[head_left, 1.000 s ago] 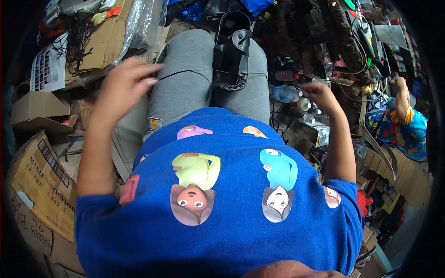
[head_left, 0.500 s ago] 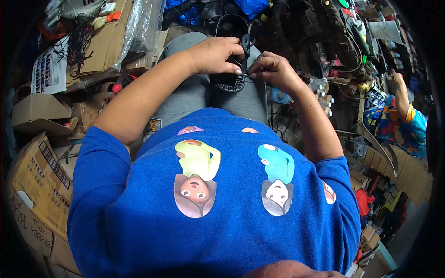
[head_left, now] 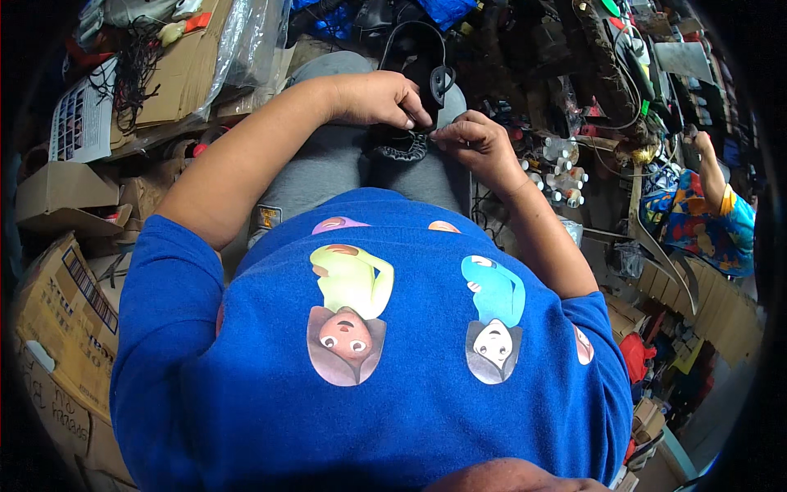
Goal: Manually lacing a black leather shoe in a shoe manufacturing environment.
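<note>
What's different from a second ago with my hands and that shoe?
The left hand moved right and the right hand moved left, so both are close together at the black shoe. The cord no longer shows stretched across your lap; whether either hand pinches it is unclear. The shoe stayed there.

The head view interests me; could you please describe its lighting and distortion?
In the head view, the fisheye lens bends edges and leaves black corners; the plastic sheet catches glare; the black shoe piece is dark, showing little detail inside.
</note>
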`<state>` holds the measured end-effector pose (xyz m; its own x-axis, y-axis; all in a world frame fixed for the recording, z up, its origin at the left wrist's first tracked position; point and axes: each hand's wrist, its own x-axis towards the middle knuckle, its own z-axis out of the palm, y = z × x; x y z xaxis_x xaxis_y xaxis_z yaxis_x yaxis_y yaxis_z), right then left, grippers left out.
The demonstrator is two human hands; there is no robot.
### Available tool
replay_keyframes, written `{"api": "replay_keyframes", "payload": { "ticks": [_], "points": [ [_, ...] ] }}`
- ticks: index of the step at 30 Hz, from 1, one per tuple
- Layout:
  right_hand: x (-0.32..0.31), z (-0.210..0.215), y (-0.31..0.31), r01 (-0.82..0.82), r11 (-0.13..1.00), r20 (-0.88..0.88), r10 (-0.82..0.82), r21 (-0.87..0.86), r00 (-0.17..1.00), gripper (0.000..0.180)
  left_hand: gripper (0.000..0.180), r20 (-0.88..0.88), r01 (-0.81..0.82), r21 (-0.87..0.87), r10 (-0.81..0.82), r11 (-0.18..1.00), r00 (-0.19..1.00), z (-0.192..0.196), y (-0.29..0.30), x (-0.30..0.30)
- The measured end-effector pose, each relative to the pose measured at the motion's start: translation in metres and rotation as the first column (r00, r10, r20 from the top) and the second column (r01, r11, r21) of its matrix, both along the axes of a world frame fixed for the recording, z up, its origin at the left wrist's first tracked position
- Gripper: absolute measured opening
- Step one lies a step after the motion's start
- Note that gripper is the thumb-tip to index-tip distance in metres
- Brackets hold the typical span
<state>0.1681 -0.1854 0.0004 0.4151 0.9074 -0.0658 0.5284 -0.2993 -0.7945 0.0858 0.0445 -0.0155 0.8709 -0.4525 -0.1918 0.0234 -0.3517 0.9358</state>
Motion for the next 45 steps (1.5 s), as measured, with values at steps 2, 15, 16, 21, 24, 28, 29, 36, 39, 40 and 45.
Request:
{"api": "replay_keyframes", "payload": {
  "ticks": [2, 15, 16, 21, 24, 28, 29, 36, 39, 40, 45],
  "points": [
    [-0.003, 0.000, 0.000, 0.004, 1.000, 0.016, -0.004, 0.000, 1.000, 0.023, 0.032, 0.004, -0.001, -0.010, 0.001, 1.000, 1.000, -0.002, -0.001, 0.000],
    [-0.029, 0.043, 0.016, -0.116, 0.950, 0.590, 0.273, -0.291, 0.760, 0.013, 0.036, 0.050, 0.027, 0.108, -0.032, 0.994, 0.998, 0.002, -0.001, 0.001],
    [-0.030, 0.047, 0.020, -0.112, 0.950, 0.589, 0.270, -0.291, 0.762, 0.013, 0.035, 0.107, 0.011, 0.167, -0.030, 0.986, 0.994, 0.005, -0.001, -0.001],
    [-0.027, 0.050, 0.035, -0.163, 0.879, 0.608, 0.433, -0.448, 0.666, 0.015, 0.037, 0.273, -0.098, 0.319, 0.007, 0.943, 0.962, 0.007, -0.011, 0.004],
    [-0.023, 0.038, 0.034, -0.092, 0.932, 0.515, 0.274, -0.349, 0.812, 0.015, 0.031, 0.256, -0.148, 0.191, 0.096, 0.970, 0.962, -0.001, -0.008, 0.010],
    [-0.021, 0.042, 0.028, -0.071, 0.948, 0.413, 0.202, -0.312, 0.888, 0.015, 0.028, 0.307, -0.158, 0.133, 0.111, 0.978, 0.945, -0.010, -0.003, 0.009],
    [-0.022, 0.049, 0.029, -0.074, 0.935, 0.459, 0.239, -0.348, 0.856, 0.016, 0.027, 0.279, -0.136, 0.144, 0.092, 0.980, 0.956, -0.005, -0.003, 0.009],
    [-0.034, 0.047, 0.041, -0.065, 0.923, 0.534, 0.275, -0.379, 0.799, 0.013, 0.024, 0.190, -0.105, 0.018, 0.100, 0.994, 0.977, -0.008, -0.003, 0.003],
    [-0.020, 0.019, 0.038, -0.022, 0.961, 0.398, 0.135, -0.276, 0.907, 0.010, 0.029, 0.270, -0.194, 0.169, 0.144, 0.966, 0.952, -0.010, -0.009, 0.005],
    [-0.014, 0.014, 0.034, -0.016, 0.979, 0.285, 0.074, -0.201, 0.956, 0.009, 0.029, 0.272, -0.191, 0.170, 0.140, 0.967, 0.952, -0.011, -0.012, 0.002],
    [-0.001, 0.024, 0.012, 0.106, 0.964, -0.204, -0.158, -0.246, 0.966, 0.018, 0.039, 0.577, -0.657, 0.175, 0.465, 0.733, 0.671, 0.013, -0.019, -0.055]
  ]
}}
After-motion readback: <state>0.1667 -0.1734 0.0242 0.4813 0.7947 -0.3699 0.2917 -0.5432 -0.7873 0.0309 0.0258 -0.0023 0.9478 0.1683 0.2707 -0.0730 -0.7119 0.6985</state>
